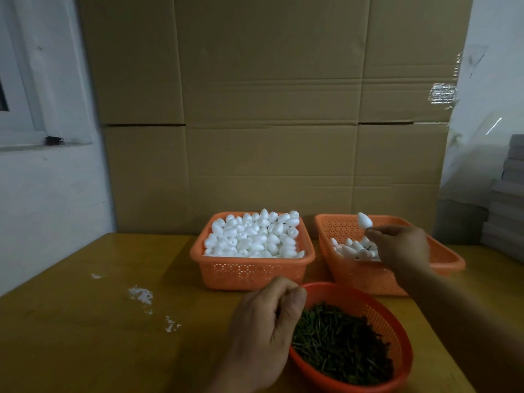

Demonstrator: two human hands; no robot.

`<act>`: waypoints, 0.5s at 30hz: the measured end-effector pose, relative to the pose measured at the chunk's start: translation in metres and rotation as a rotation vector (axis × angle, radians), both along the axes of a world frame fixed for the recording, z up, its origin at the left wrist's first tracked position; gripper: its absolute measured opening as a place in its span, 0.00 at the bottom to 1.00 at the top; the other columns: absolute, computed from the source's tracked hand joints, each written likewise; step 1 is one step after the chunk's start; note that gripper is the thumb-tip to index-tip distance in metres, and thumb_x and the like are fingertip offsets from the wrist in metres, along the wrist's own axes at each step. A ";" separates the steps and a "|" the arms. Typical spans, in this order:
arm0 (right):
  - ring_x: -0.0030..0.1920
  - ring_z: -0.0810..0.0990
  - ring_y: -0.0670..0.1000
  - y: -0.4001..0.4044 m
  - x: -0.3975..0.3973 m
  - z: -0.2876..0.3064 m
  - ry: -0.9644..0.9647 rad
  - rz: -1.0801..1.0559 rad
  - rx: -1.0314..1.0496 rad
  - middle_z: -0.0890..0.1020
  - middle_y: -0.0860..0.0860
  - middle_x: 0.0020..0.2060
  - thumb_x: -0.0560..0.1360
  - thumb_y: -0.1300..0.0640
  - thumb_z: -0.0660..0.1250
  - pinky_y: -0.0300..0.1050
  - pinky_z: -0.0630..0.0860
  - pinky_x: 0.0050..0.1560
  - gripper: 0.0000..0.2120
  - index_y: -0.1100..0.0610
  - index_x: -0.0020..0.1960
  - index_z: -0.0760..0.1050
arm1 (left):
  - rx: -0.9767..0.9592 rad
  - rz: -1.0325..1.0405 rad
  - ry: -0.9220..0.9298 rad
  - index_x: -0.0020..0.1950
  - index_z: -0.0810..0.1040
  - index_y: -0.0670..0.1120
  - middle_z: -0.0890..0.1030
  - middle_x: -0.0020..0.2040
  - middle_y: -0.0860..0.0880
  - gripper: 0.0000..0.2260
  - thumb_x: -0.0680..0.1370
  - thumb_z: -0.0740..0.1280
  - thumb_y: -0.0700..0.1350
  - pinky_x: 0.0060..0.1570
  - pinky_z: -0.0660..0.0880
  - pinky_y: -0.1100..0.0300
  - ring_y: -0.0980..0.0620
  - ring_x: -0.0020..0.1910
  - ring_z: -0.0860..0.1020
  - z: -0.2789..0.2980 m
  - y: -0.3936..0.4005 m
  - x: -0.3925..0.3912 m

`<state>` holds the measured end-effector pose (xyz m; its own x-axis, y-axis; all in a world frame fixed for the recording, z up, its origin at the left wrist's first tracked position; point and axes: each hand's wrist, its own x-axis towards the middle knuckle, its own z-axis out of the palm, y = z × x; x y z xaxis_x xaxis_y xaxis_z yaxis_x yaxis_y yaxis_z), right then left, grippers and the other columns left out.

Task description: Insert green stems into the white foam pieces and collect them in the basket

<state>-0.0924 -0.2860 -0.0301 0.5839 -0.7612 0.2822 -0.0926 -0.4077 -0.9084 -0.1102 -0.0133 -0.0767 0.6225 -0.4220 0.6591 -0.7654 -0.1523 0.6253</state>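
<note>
- The round red-orange plastic mesh bowl (377, 313) sits nearest the viewer on the yellow-brown wooden table (85, 336); it holds a heap of short dark green stems (340, 341).
- The left hand (263, 333) hovers at the left rim of that bowl, fingers curled with thumb pressed to forefinger. Whether a stem is pinched between them cannot be told; nothing shows past the fingertips.
- Left of the bowl, white foam crumbs (141, 296) are scattered on the table.
- Just behind the bowl, to the left, stands a square orange perforated plastic basket (249, 272) piled full with white egg-shaped foam pieces (252, 236); several show a small hole in one end.
- Behind the bowl to the right stands a second orange perforated basket (354, 275), tilted, its far rim higher. A smaller batch of finished foam pieces (354, 251) lies in its lower part.
- The right hand (399, 248) is raised over this second basket, the forearm reaching in from the lower right. Its fingertips are drawn together in a pinch at the base of a single white pointed foam piece (364, 220), which stands up above the fingers, over the basket's far side and clear of the pile below. The stem in it is hidden by the fingers.
- Behind both baskets rises a wall of plain brown cardboard cartons (269, 109); no printing can be read on them, and a patch of clear tape (443, 93) glints near their right edge.
- Far right of the bowl, a stack of grey flat boards (507, 208) leans by the wall; far left is a white window frame (25, 80).
</note>
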 end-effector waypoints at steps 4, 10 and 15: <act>0.60 0.75 0.60 -0.020 0.011 -0.002 0.322 -0.127 -0.252 0.82 0.52 0.43 0.74 0.45 0.72 0.60 0.75 0.60 0.10 0.48 0.38 0.83 | 0.021 0.015 -0.020 0.45 0.78 0.49 0.77 0.34 0.51 0.28 0.79 0.50 0.69 0.31 0.67 0.63 0.55 0.32 0.75 -0.001 0.000 0.002; 0.66 0.69 0.61 -0.025 0.017 -0.002 0.658 -0.156 -0.496 0.75 0.52 0.43 0.66 0.40 0.76 0.57 0.68 0.62 0.15 0.51 0.36 0.79 | 0.024 0.017 -0.012 0.43 0.78 0.48 0.77 0.34 0.50 0.30 0.79 0.49 0.70 0.32 0.70 0.59 0.52 0.33 0.76 -0.003 0.001 0.004; 0.66 0.69 0.60 -0.023 0.017 0.002 0.723 -0.129 -0.562 0.78 0.54 0.46 0.69 0.42 0.73 0.58 0.66 0.64 0.15 0.52 0.36 0.76 | 0.044 0.019 -0.013 0.43 0.78 0.48 0.77 0.34 0.50 0.29 0.79 0.50 0.69 0.34 0.72 0.54 0.51 0.34 0.77 -0.002 0.001 0.002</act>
<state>-0.0758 -0.3094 -0.0286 0.6822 -0.6943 0.2293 -0.6354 -0.7181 -0.2840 -0.1081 -0.0125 -0.0791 0.6221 -0.4391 0.6482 -0.7702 -0.1944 0.6074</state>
